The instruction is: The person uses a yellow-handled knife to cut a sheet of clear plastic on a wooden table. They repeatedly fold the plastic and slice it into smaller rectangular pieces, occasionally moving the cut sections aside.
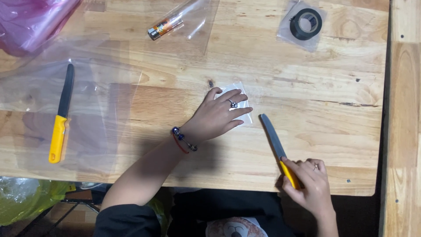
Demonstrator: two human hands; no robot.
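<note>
Pressing clear packet (242,102) under left hand (217,116) | right hand (309,184) gripping knife (277,147)

A small clear packet (239,103) lies flat near the middle of the counter (307,87), partly under the left hand (215,118). At the far edge, a clear sleeve (193,19) holds a lighter with an orange label (164,27), and a square clear packet (302,24) holds a black tape roll. A pink plastic bag (30,22) sits at the far left corner, and a broad clear plastic sheet (87,101) lies below it.
</note>
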